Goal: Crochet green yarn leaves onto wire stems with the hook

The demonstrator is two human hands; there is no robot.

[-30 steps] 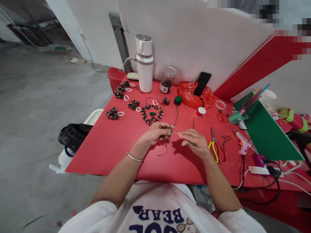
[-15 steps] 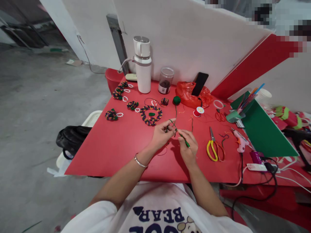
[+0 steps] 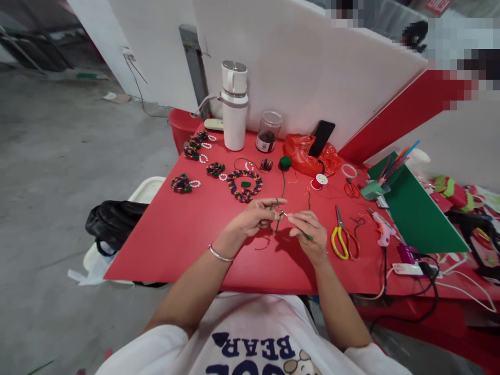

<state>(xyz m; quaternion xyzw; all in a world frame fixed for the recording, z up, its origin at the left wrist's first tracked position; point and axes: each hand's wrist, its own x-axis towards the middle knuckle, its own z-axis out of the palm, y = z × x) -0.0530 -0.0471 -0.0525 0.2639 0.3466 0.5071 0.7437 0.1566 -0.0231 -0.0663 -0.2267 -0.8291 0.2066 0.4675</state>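
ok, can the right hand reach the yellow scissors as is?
Probably yes. The scissors lie flat on the table just right of the right hand, nothing between. But its fingers pinch a thin green tool, so they aren't free.

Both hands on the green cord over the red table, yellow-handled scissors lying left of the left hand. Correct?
One thing is off: the yellow-handled scissors lie to the right of the right hand, not left of the left hand, as the head view shows. The rest holds: both hands are on the green cord over the red table.
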